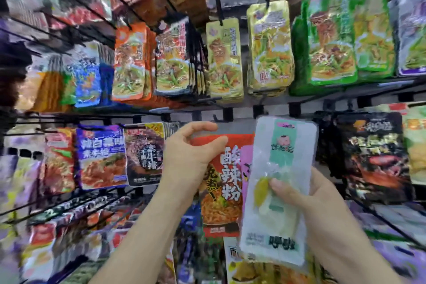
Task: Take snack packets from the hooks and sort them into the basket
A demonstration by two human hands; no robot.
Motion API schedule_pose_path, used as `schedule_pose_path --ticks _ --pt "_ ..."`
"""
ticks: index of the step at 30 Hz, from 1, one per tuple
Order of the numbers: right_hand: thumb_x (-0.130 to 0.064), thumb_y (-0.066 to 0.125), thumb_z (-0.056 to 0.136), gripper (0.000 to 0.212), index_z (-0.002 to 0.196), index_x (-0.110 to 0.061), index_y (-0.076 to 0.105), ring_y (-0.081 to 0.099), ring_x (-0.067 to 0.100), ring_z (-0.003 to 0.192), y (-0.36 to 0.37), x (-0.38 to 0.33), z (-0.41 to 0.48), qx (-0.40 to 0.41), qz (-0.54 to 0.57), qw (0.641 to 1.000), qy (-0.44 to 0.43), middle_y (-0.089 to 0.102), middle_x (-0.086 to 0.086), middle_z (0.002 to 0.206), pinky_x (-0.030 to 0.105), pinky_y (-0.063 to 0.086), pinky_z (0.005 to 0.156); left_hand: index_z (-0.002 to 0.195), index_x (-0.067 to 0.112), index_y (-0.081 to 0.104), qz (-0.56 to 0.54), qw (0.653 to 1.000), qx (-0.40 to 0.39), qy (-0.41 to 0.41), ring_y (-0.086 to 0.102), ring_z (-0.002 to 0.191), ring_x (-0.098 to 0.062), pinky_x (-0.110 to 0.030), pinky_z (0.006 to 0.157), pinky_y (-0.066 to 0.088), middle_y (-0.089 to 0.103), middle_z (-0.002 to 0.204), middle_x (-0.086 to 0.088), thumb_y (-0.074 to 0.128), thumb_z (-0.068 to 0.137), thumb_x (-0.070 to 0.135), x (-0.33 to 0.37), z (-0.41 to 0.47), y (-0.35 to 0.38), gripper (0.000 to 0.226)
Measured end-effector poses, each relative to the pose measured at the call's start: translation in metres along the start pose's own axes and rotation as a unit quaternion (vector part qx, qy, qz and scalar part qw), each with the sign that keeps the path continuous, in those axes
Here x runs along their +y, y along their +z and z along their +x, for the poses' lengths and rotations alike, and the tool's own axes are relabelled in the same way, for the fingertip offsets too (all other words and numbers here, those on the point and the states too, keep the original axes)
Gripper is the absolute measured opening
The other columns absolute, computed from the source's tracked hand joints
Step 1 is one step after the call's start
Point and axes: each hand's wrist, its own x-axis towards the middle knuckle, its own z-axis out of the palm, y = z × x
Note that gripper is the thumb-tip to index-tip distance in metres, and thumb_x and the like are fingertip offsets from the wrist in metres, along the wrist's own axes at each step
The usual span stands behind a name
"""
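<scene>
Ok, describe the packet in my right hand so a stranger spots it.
Below the grey hook rail, right of centre, the right hand pinches a pale packet. Unlike the red packet and black packet flanking it, it is translucent white with a mint-green strip.

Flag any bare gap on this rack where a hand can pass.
Only the pale back-panel strip, bordered by yellow foil packets above, red noodle packet below, left hand and white translucent packet beside. Everywhere else is crowded.
</scene>
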Motion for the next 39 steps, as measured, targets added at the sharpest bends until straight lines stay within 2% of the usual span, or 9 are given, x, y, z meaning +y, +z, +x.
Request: schedule_pose_path --ticks 8,14,16,19,23,25,28,32,39 --pt "-0.004 0.072 0.075 0.041 0.112 -0.019 0.062 0.073 0.030 0.083 0.006 0.006 0.003 0.033 -0.072 0.997 -0.013 0.075 0.006 0.096 0.052 0.057 0.079 0.076 0.023 0.072 0.010 0.997 0.063 0.034 0.069 0.069 -0.017 -0.038 0.064 0.060 0.072 0.077 0.000 0.081 0.075 0.014 -0.007 0.039 -0.002 0.013" --pt "-0.007 0.073 0.081 0.097 0.127 -0.073 0.021 0.071 0.023 0.083 -0.002 0.003 -0.004 0.040 -0.250 0.959 -0.127 0.071 -0.015 0.104 0.053 0.057 0.078 0.077 0.021 0.074 -0.018 1.000 0.017 0.005 0.070 0.072 -0.019 -0.035 0.066 0.060 0.075 0.077 -0.002 0.076 0.079 0.011 -0.004 0.045 0.003 0.011" --pt "-0.010 0.069 0.085 0.084 0.126 -0.072 0.031 0.067 0.029 0.093 -0.003 0.003 -0.005 0.003 -0.315 0.936 -0.159 0.063 -0.034 0.106 0.050 0.056 0.080 0.081 0.020 0.075 -0.021 0.999 -0.013 -0.031 0.071 0.076 -0.022 -0.038 0.069 0.060 0.075 0.081 -0.006 0.074 0.081 0.013 -0.001 0.049 0.000 0.007" --pt "-0.011 0.068 0.086 0.051 0.104 -0.058 0.064 0.056 -0.006 0.111 -0.001 0.005 0.000 -0.014 -0.357 0.914 -0.190 0.057 -0.041 0.108 0.031 0.050 0.098 0.085 0.017 0.074 -0.007 0.997 -0.037 -0.066 0.072 0.077 -0.025 -0.040 0.070 0.058 0.075 0.082 -0.009 0.073 0.082 0.016 0.002 0.053 -0.006 0.003" --pt "-0.014 0.069 0.086 0.031 0.089 -0.044 0.075 0.060 -0.016 0.072 0.002 0.004 0.013 0.022 -0.315 0.935 -0.161 0.065 -0.032 0.096 0.009 0.048 0.069 0.092 0.013 0.073 0.029 0.995 -0.060 -0.077 0.073 0.077 -0.027 -0.042 0.071 0.059 0.075 0.083 -0.009 0.068 0.088 0.016 0.008 0.057 -0.012 0.008" --pt "-0.013 0.068 0.087 0.029 0.090 -0.041 0.075 0.058 -0.013 0.055 0.001 0.004 0.020 0.023 -0.286 0.949 -0.132 0.065 -0.027 0.100 0.003 0.040 0.050 0.092 0.012 0.073 0.035 0.994 -0.064 -0.077 0.073 0.075 -0.026 -0.041 0.071 0.060 0.075 0.081 -0.009 0.065 0.090 0.015 0.010 0.059 -0.012 0.009" --pt "-0.014 0.068 0.088 0.031 0.090 -0.044 0.075 0.054 -0.020 0.099 0.003 0.002 0.024 0.004 -0.289 0.949 -0.129 0.062 -0.035 0.101 -0.002 0.040 0.064 0.091 0.014 0.072 0.055 0.995 -0.042 -0.066 0.072 0.075 -0.023 -0.038 0.071 0.059 0.075 0.079 -0.006 0.061 0.094 0.017 0.005 0.060 -0.009 0.012" --pt "-0.017 0.064 0.090 0.040 0.110 -0.052 0.062 0.045 -0.022 0.112 0.007 -0.002 0.022 -0.015 -0.398 0.895 -0.200 0.053 -0.039 0.116 -0.004 0.033 0.082 0.088 0.015 0.074 0.027 0.998 0.017 -0.057 0.071 0.078 -0.021 -0.035 0.068 0.057 0.075 0.081 -0.005 0.066 0.090 0.017 -0.001 0.061 -0.004 0.009" --pt "-0.008 0.071 0.084 0.053 0.107 -0.055 0.062 0.036 -0.036 0.105 0.005 -0.010 0.023 -0.045 -0.300 0.940 -0.153 0.053 -0.041 0.122 -0.005 0.037 0.075 0.076 0.039 0.066 0.170 0.971 0.035 0.166 0.061 0.076 0.010 -0.009 0.066 0.048 0.066 0.071 0.028 0.071 0.086 0.025 -0.006 0.054 -0.007 0.017"
